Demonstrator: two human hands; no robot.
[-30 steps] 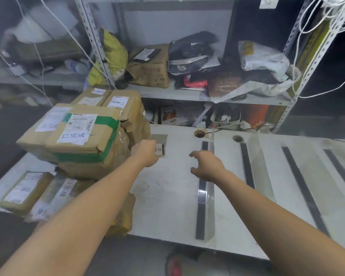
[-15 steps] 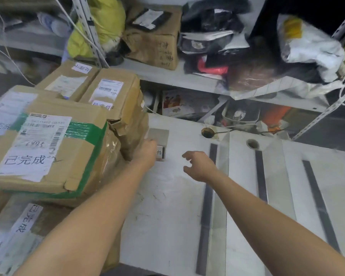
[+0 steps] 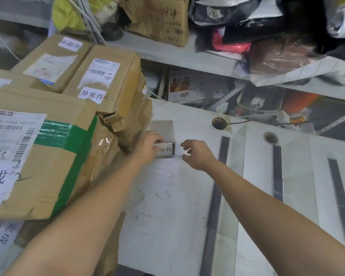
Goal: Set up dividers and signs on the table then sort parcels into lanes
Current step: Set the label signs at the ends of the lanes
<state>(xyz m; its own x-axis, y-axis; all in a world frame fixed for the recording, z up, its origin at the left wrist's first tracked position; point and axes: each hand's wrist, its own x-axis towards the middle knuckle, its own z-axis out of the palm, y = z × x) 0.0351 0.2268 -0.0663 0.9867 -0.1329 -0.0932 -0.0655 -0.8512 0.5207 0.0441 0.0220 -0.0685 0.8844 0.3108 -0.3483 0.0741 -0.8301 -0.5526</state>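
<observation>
One small clear-fronted sign (image 3: 165, 150), its white card showing "常件", sits on the white surface (image 3: 167, 226) just beside a torn carton (image 3: 112, 86) labelled "异常件". The left grip (image 3: 147, 145) pinches the sign's left end. The right grip (image 3: 197, 154) hovers near its right end, fingers loosely curled, holding nothing. Dark divider strips (image 3: 215, 196) lie to the right.

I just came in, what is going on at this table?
A person is preparing a sorting station. The left hand grips a small sign standing on the white table, close beside the stacked cardboard parcels. The right hand hovers open near the sign's other end. Dividers already stand to the right; the parcels are not sorted yet.
</observation>
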